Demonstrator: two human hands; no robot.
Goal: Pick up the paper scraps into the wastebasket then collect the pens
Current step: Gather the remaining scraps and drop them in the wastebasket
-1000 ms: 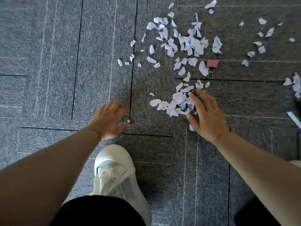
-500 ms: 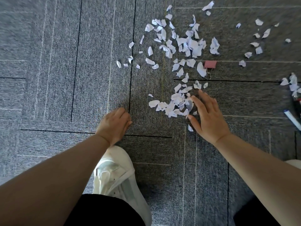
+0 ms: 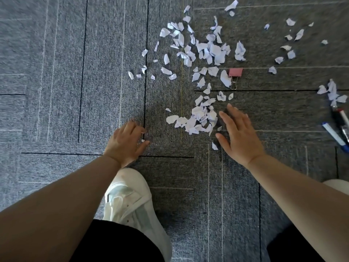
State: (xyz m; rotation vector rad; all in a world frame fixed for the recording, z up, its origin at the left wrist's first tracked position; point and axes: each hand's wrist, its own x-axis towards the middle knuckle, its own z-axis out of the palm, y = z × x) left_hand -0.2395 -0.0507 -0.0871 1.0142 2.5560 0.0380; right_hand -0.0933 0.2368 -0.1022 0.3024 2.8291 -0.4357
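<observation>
White paper scraps lie scattered over the grey carpet, thickest in a cluster (image 3: 205, 52) at top centre. A smaller pile (image 3: 198, 120) lies just left of my right hand (image 3: 239, 133), which is flat with straight fingers, its fingertips at the pile's right edge. One scrap (image 3: 214, 146) lies by its thumb. My left hand (image 3: 126, 142) rests on the carpet with loosely curled fingers, and a tiny scrap (image 3: 143, 140) sits between its thumb and fingertips. Several pens (image 3: 335, 136) lie at the right edge. No wastebasket is in view.
A pink binder clip (image 3: 235, 72) lies among the scraps above my right hand. More scraps (image 3: 290, 53) are spread at top right and beside the pens (image 3: 332, 92). My white shoe (image 3: 132, 201) stands below my left hand; another shoe tip (image 3: 338, 184) shows at right.
My left hand has slid right across the carpet toward the small pile, its fingers curling in. My right hand has stayed flat at the pile's right edge.
</observation>
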